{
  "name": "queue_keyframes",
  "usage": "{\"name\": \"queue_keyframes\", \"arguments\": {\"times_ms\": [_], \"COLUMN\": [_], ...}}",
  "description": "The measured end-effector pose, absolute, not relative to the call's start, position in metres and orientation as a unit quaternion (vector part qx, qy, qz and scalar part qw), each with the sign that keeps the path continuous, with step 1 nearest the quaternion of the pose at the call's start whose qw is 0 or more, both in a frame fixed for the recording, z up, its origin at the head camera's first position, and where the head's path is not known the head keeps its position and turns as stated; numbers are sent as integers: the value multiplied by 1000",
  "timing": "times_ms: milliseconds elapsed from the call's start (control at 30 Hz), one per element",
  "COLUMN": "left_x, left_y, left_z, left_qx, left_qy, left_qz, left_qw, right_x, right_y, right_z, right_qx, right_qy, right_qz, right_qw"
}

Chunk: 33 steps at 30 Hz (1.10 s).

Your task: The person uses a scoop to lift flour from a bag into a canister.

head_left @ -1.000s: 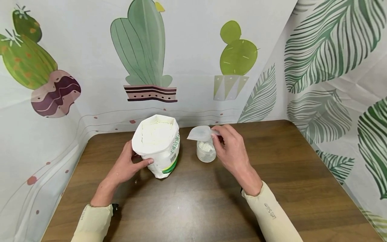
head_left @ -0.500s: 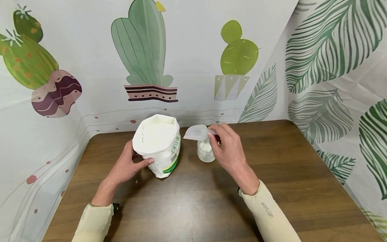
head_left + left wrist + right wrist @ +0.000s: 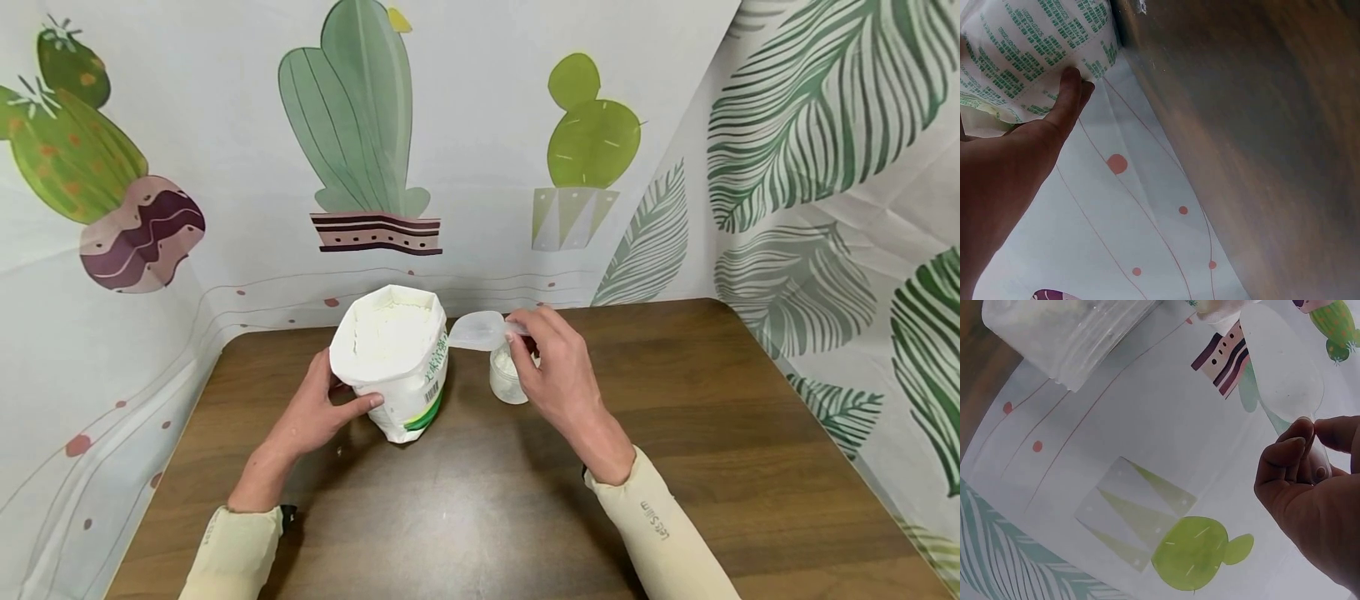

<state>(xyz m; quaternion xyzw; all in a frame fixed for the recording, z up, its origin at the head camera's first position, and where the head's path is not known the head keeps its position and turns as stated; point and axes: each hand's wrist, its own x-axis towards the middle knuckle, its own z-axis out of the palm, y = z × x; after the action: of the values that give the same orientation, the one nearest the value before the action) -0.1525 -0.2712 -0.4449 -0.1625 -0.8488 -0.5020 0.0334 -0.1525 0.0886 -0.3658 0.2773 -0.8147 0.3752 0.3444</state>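
Observation:
A white bag full of white powder stands with its top folded open, tipped a little towards the viewer. My left hand grips it from the left, thumb on the near side and fingers behind. Green print covers the bag in the left wrist view. My right hand pinches the handle of a clear plastic scoop, whose tip overlaps the bag's right edge in the head view. Below the scoop stands a small clear jar with white powder inside, partly hidden by the right hand.
Bag and jar stand towards the back of a brown wooden table. A white cloth printed with cacti and leaves hangs right behind the table's far edge. A few white specks lie near the bag.
My right hand has moved left with the scoop, from above the jar towards the bag, and now covers more of the jar. The left hand and bag have stayed put.

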Motion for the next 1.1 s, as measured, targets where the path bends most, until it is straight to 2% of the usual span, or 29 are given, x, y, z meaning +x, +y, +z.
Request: {"name": "queue_keyframes", "arguments": {"times_ms": [1100], "left_x": [-151], "left_y": [-270], "left_z": [-443], "left_qx": [-155], "left_qy": [-852], "left_qz": [-499], "left_qw": [28], "right_x": [-154], "right_y": [70], "right_z": [-355], "right_qx": [304], "right_qy": [-799], "right_qz": [404], "right_qw": [325]}}
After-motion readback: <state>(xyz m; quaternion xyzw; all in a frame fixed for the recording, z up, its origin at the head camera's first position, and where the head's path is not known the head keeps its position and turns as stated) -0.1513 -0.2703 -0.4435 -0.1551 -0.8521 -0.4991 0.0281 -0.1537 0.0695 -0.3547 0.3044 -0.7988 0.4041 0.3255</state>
